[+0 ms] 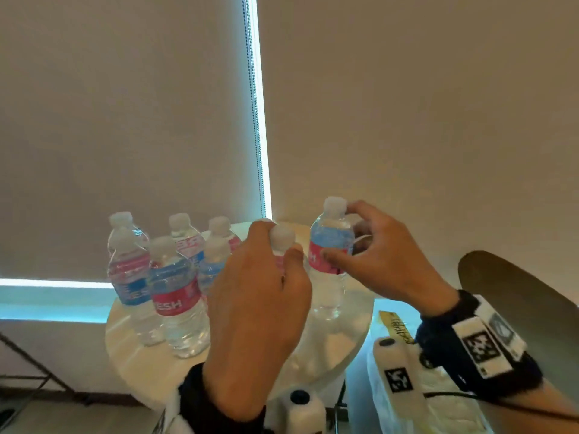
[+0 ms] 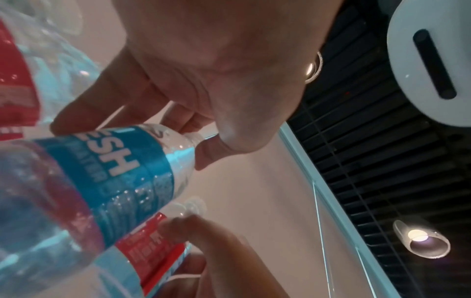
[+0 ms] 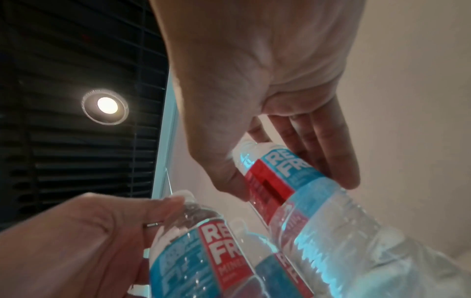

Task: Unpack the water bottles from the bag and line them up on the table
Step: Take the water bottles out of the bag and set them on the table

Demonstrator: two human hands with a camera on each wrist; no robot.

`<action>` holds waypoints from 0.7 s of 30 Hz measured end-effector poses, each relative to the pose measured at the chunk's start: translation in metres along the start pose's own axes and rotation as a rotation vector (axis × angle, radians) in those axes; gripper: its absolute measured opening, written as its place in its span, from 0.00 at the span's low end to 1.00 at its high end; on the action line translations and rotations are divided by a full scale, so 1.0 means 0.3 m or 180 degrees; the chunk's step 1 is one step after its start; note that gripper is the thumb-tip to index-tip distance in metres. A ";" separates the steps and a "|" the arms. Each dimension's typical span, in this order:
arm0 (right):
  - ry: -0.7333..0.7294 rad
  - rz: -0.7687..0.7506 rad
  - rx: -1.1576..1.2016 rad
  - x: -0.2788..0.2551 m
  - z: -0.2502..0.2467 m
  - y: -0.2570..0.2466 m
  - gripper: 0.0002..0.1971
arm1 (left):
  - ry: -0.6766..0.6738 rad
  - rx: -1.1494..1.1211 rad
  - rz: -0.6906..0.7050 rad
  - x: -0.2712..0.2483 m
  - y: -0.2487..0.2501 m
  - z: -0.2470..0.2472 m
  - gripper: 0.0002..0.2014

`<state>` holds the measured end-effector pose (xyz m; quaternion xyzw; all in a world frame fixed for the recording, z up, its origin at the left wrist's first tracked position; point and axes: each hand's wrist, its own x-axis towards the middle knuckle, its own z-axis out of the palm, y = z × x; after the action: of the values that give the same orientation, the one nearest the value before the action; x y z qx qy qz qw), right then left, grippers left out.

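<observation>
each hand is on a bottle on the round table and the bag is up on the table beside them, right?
Not quite: the bag sits below the round table, off its right edge, as the head view shows. The left hand and right hand each hold a bottle.

Office-like room: roller blinds, slatted ceiling

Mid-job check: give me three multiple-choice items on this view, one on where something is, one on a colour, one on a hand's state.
1. Where is the bottle held by the right hand?
A. in the bag
B. on the round table, right of the other bottles
C. on the floor

2. What colour are the bottle caps?
A. green
B. black
C. white

3. What is the left hand doing?
A. gripping a second bottle at its cap
B. lying flat on the table
C. hanging empty

Answers: 1 B, its base stands on the tabletop past the group; 2 C, every visible cap is white; 3 A, fingers curl round the cap.
</observation>
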<state>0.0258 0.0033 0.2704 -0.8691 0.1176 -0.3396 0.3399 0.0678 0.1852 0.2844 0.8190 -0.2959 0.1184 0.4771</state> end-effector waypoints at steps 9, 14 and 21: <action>-0.0220 0.0136 -0.0209 0.044 0.106 0.004 0.24 | -0.0049 0.0169 0.0068 0.023 -0.075 0.039 0.19; -0.0287 0.0179 0.0007 0.041 0.142 0.010 0.25 | 0.0154 0.0266 0.0351 0.012 -0.099 0.044 0.26; -0.0321 0.0343 0.0174 0.014 0.143 0.018 0.38 | 0.0283 0.0232 0.0854 -0.008 -0.143 0.035 0.33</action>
<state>0.0579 0.0195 0.2457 -0.8679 0.1377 -0.2797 0.3868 0.0906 0.1931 0.2473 0.7829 -0.3768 0.2279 0.4396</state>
